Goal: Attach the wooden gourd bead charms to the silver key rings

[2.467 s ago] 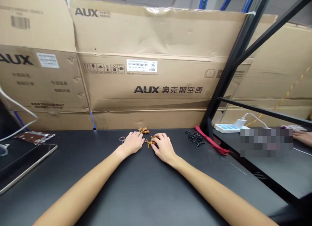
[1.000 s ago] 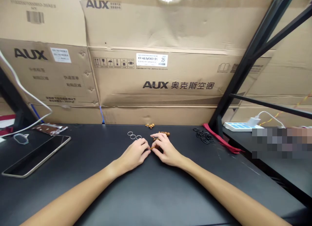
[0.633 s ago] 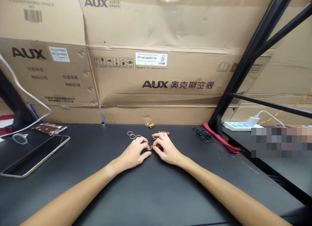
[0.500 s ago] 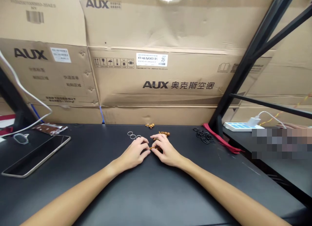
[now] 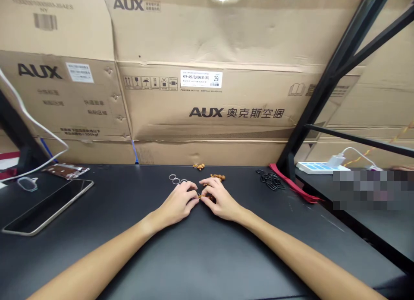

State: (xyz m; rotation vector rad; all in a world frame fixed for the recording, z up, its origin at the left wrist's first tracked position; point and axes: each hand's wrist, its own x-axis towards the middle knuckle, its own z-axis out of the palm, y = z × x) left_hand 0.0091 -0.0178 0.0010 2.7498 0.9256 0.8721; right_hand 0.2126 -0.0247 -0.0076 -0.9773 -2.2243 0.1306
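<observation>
My left hand (image 5: 181, 200) and my right hand (image 5: 220, 200) meet tip to tip over the black table. Between their fingertips is a small brown beaded charm (image 5: 211, 198), mostly hidden by the curled right fingers. My left thumb and index finger close at the charm's left end, while the right thumb and fingers pinch it from the other side. Right behind the right hand lie more brown beaded pieces (image 5: 220, 177). Several thin metal rings (image 5: 176, 181) sit just beyond my left fingers.
A brown bead cluster (image 5: 199, 166) lies near the cardboard (image 5: 207, 153). At right are a pile of black loops (image 5: 272, 181), a red strap (image 5: 293, 187) and a power strip (image 5: 315, 168). A phone (image 5: 48, 207), a packet (image 5: 66, 171) and a white cable (image 5: 42, 125) are at left.
Both hands stay almost where they were, still gripping the charm. The camera view has shifted very slightly. At the far right, another person's hand has moved back, partly out of view.
</observation>
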